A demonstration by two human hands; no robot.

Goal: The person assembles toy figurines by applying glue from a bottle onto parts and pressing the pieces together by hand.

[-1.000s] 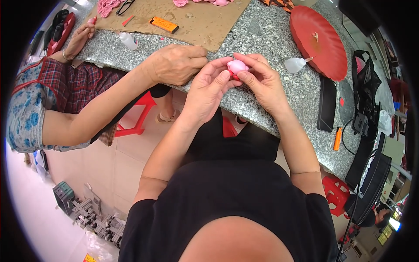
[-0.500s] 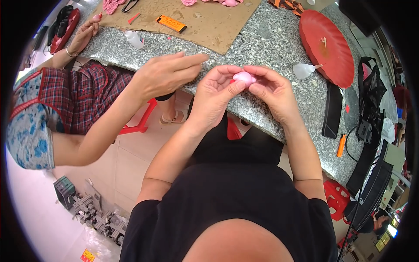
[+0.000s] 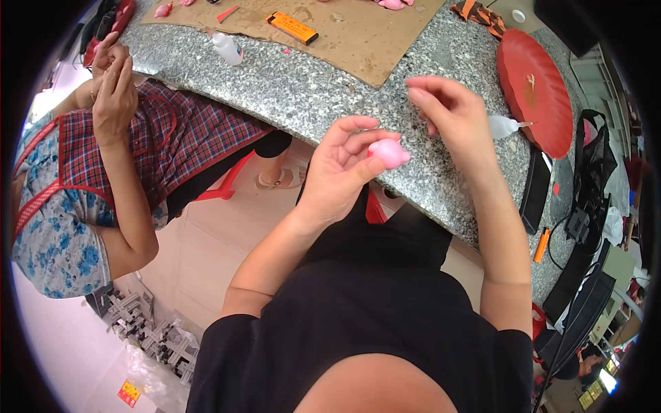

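A small rounded pink piece [image 3: 390, 153] with a nub at its right end and a bit of red at its left sits between the thumb and fingers of my left hand [image 3: 337, 168], just over the table's near edge. Its exact kind I cannot make out. My right hand [image 3: 454, 113] is apart from it, above the speckled stone table [image 3: 441, 182]. Its thumb and forefinger tips come together, and whether anything tiny is between them is hidden. Beside that hand's wrist lies a white squeeze bottle [image 3: 502, 126] with a thin tip, partly covered.
Brown cardboard [image 3: 365, 51] bears an orange box cutter [image 3: 292, 28] and pink pieces. Another white bottle [image 3: 227, 49] stands near it. At right are a red fluted tray [image 3: 533, 96], a black phone [image 3: 535, 193] and an orange lighter [image 3: 542, 245]. A co-worker's hands [image 3: 113, 89] are at left.
My right hand has left the pink piece and moved right toward the squeeze bottle. My left hand keeps the piece, slightly lower. The co-worker's reaching hand has drawn back left.
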